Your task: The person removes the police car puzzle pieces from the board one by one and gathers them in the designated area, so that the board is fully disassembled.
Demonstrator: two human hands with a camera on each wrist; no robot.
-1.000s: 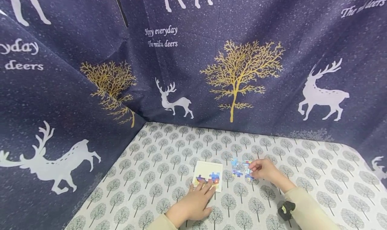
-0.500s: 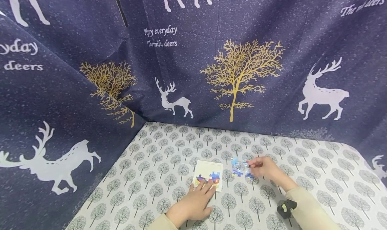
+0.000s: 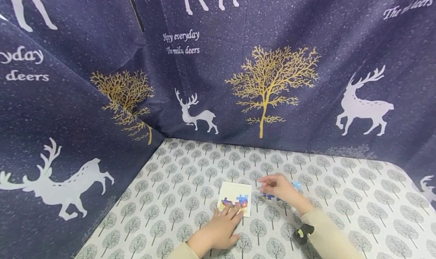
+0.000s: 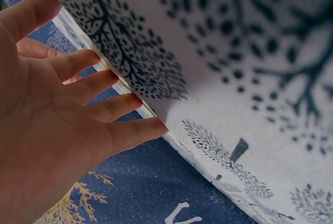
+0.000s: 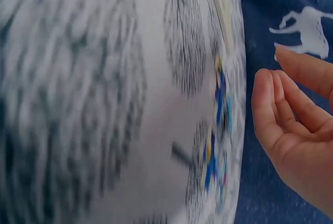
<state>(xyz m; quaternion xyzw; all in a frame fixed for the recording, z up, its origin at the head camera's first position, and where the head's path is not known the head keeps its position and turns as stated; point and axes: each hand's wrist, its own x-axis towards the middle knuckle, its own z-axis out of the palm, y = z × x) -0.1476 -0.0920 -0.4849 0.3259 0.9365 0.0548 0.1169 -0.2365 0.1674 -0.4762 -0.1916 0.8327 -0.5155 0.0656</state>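
My left hand (image 3: pixel 218 228) lies with fingers spread on the lower edge of a small puzzle board (image 3: pixel 237 190). Its upper part is bare cream, and a picture of a blue and purple train fills the lower part. In the left wrist view the left fingers (image 4: pixel 104 83) are extended. My right hand (image 3: pixel 277 186) hovers over loose jigsaw pieces (image 3: pixel 267 196) to the right of the board and hides some of them. The right wrist view shows its fingers (image 5: pixel 265 109) bent loosely, with a gap at the tips and no piece visible between them.
A light-blue jigsaw piece (image 3: pixel 297 185) lies right of the right hand. The cloth (image 3: pixel 190 191) printed with trees covers the table. Behind and to the left hangs a dark blue curtain (image 3: pixel 211 81) with deer and gold trees. A black wrist device (image 3: pixel 303 232) sits on the right sleeve.
My right hand has moved left from the right side of the loose pieces to above their left part, uncovering a light-blue piece on the right. My left hand has stayed on the board.
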